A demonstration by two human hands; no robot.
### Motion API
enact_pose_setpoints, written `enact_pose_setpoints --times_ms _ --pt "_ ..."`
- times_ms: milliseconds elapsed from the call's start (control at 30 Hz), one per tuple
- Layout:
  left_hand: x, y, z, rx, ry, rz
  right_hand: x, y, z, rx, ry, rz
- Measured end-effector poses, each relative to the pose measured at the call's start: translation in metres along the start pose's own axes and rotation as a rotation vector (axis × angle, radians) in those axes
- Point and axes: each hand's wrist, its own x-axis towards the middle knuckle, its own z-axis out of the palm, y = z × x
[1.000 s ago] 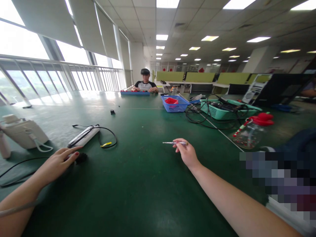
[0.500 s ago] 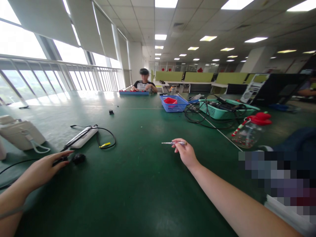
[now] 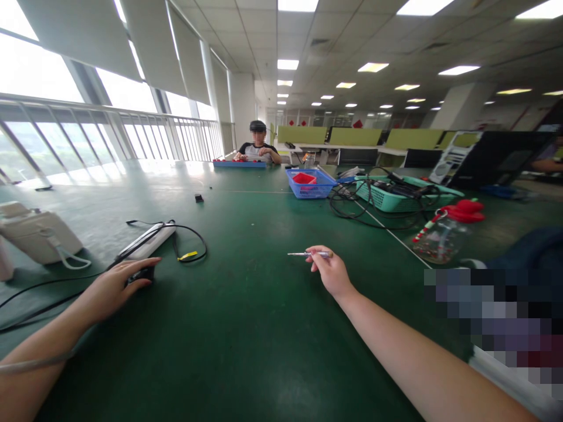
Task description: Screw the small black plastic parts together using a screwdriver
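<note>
My left hand (image 3: 115, 285) is at the left over the green table, its thumb and fingers closed around a small black object (image 3: 141, 275) whose kind I cannot make out. The hand covers part of it. A black cable (image 3: 41, 319) runs along the table towards that wrist. In the middle right, my right hand (image 3: 331, 271) pinches a slim screwdriver (image 3: 299, 254) with a thin metal shaft, held level and pointing left. Just beyond my left hand lies a white power strip (image 3: 152, 241) with a thin black cable with a yellow tag (image 3: 188, 256) across it.
A blue basket (image 3: 310, 190) and a green basket (image 3: 382, 202) with tangled cables stand at the back right. Nearer are a red-lidded bottle (image 3: 444, 234) and dark cloth. A white case (image 3: 41, 237) is at the left. A person (image 3: 259, 149) sits at the far end.
My left hand has moved right and slightly up, onto where a black object lay beside it. My right hand with the screwdriver has barely moved.
</note>
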Motion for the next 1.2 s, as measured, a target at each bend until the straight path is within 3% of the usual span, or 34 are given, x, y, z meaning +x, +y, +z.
enact_pose_setpoints --times_ms 167,367,467,567,700,767,900,1067,1200 --pt "0.0 0.002 0.0 -0.07 -0.07 0.028 0.0 -0.001 0.0 -0.007 0.0 -0.003" --pt "-0.004 -0.015 0.008 -0.024 0.086 -0.042 -0.001 -0.001 0.0 -0.005 -0.001 -0.009" --pt "-0.006 -0.006 0.004 0.021 0.104 -0.074 -0.002 -0.003 0.0 -0.024 -0.004 -0.027" --pt "-0.006 0.034 -0.004 0.024 0.058 -0.021 -0.004 -0.005 0.001 -0.024 -0.017 -0.05" --pt "0.001 0.122 -0.004 -0.044 -0.095 0.252 -0.007 -0.006 0.002 -0.07 -0.06 -0.095" --pt "0.01 0.166 0.004 -0.079 -0.179 0.377 -0.008 -0.008 0.002 -0.119 -0.08 -0.119" --pt "0.039 0.235 0.034 -0.124 -0.221 0.533 -0.009 -0.015 0.002 -0.201 -0.1 -0.179" --pt "0.078 0.28 0.072 -0.1 -0.179 0.525 -0.008 -0.018 0.001 -0.266 -0.033 -0.293" --pt "0.09 0.279 0.096 -0.213 -0.161 0.473 -0.007 -0.017 0.001 -0.323 0.015 -0.324"
